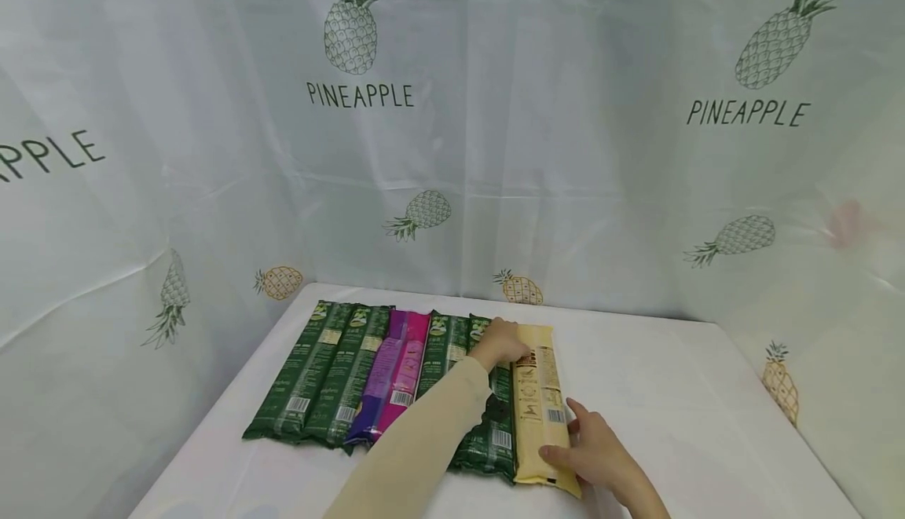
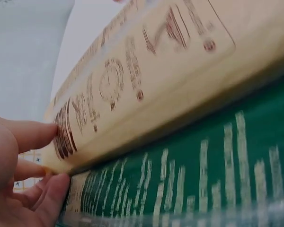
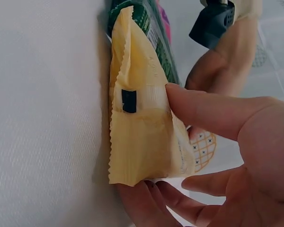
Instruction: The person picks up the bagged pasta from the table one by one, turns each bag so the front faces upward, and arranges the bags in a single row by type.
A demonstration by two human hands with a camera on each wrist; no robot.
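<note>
A long yellow packet (image 1: 539,401) with brown print lies at the right end of a row of packets. At its far end is my left hand (image 1: 502,340), whose fingers grip that end; in the left wrist view one fingertip presses the printed face while the thumb (image 2: 54,201) sits by the seam with a green packet (image 2: 180,184). My right hand (image 1: 597,448) holds the near end. In the right wrist view its thumb (image 3: 203,106) lies along one side of the yellow packet's crimped end (image 3: 142,146), with fingers beneath.
Left of the yellow packet, several green packets (image 1: 300,378) and a purple-and-pink packet (image 1: 396,370) lie side by side on the white table (image 1: 636,378). A pale curtain (image 1: 537,150) printed with pineapples hangs behind and at both sides. My left sleeve (image 1: 417,440) crosses over the row.
</note>
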